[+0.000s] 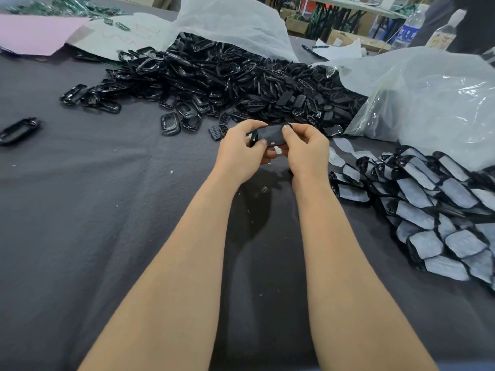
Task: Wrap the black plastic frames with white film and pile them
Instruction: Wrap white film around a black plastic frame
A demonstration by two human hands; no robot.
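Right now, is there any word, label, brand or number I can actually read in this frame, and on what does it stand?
None can be read.
Water bottle: blue label with white marks, too blurred to read.
Second bottle: yellowish label, too blurred.
White sheet: faint red pen strokes, not legible as text.
Black frame in both hands: small white mark, too small to read.

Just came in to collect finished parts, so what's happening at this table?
A person is holding one black plastic frame in both hands, left hand and right hand, above the dark table. A big heap of bare frames spills from a plastic bag ahead. Frames already covered in white film are piled to the right.
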